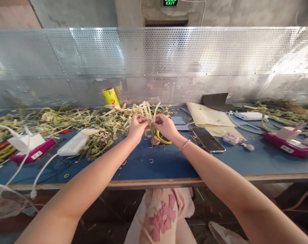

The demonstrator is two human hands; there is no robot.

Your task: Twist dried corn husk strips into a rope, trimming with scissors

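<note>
My left hand (138, 128) and my right hand (166, 128) meet over the middle of the table. Between their fingertips stands a small bunch of pale, dried-looking plant strips (147, 111), fanned out at the top. Both hands are closed in a pinch on its greenish lower part. A brown, knotted clump (155, 140) lies just below the fingers; I cannot tell whether it joins the bunch. Beside it curves a yellow loop (164, 140), partly hidden by my right hand.
Dried plant cuttings (100, 139) spread across the left and back. A yellow tube (110, 97) stands behind them. On the right lie a phone (208, 139), a pink case (231, 138) and tan paper (207, 115). Magenta power strips (33, 151) with white cables flank both sides. Perforated metal (154, 61) rises behind.
</note>
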